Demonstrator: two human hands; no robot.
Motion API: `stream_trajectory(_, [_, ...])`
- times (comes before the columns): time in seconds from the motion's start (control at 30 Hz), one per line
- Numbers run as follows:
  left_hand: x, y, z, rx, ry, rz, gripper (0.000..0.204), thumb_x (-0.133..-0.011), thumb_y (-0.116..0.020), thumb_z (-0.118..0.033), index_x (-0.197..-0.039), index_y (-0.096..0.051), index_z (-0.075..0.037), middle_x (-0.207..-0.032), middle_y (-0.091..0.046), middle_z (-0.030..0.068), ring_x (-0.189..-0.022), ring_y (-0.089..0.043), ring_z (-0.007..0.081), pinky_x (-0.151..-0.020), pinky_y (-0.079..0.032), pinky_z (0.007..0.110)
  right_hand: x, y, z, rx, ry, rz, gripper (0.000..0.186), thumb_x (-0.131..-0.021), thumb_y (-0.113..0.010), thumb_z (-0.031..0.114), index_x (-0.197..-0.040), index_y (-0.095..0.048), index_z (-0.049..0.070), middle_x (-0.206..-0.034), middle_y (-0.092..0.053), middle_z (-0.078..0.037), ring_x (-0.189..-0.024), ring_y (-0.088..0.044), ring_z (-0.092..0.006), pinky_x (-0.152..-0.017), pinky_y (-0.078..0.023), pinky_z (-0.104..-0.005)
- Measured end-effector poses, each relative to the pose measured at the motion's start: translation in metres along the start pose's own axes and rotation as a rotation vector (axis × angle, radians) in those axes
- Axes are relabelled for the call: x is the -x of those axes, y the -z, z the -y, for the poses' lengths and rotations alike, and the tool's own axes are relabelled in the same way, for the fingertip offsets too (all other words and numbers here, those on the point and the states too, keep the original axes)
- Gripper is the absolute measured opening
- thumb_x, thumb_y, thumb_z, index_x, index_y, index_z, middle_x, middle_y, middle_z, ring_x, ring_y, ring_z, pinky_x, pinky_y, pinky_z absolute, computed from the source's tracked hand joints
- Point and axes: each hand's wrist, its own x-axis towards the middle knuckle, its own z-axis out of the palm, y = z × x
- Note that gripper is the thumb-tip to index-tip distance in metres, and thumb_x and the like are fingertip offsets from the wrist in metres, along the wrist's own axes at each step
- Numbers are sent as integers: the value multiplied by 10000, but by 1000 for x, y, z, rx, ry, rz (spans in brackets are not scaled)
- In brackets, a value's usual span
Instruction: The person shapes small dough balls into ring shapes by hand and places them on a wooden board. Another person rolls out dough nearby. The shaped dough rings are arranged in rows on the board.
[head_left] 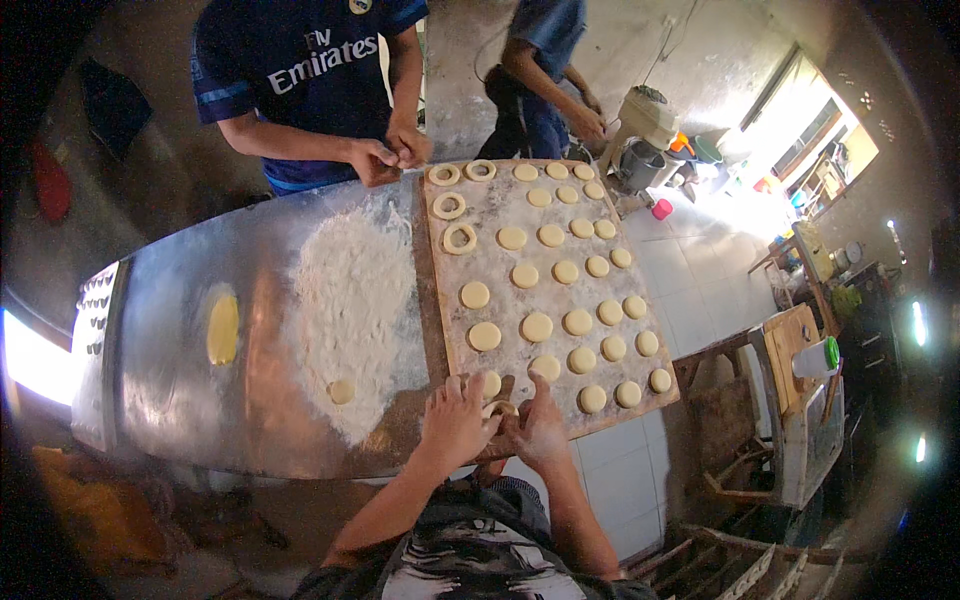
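Observation:
Near the front edge of a floured wooden board (505, 300), a small dough ring (499, 408) is held between my two hands. My left hand (455, 428) grips its left side, with the thumb by the ring and the other fingers pointing up over the board edge. On the ring's right side, my right hand (540, 430) is closed, its forefinger reaching toward a dough disc (545, 369). Another dough disc (490, 384) lies just beyond my left fingers. Several pale discs sit in rows across the board, and several dough rings (449, 206) lie at its far left.
A metal table (170, 370) stretches left, bearing spread flour (350, 290), a loose dough disc (341, 391) and a yellow oval patch (223, 329). Across it stands a person in a dark blue shirt (310, 90); another person (545, 60) stands farther right. Buckets (645, 160) and a wooden stand (790, 350) are at right.

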Motion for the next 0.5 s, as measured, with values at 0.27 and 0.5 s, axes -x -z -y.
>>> stream_trajectory(0.27, [-11,-10,11,0,-38,-78,679,-834,-686,-313,-1388,-377,-71,-1234,-476,267,-1109,-530,462,-943,-437,551,-9,24,6,-111,-98,-146,551,-879,-651,232,-1333,-446,-2,-870,-620,-198,-897,-606,-394,-803,-481,-491])
stream_trajectory(0.5, [-50,-34,34,-119,-109,-96,461,-934,-571,-268,-1317,-473,-31,-1113,-583,283,-1054,-578,423,-864,-476,527,-54,19,-26,374,-53,-322,312,-939,-584,302,-1030,-578,3,-880,-639,-198,-787,-629,-375,-744,-507,-449])
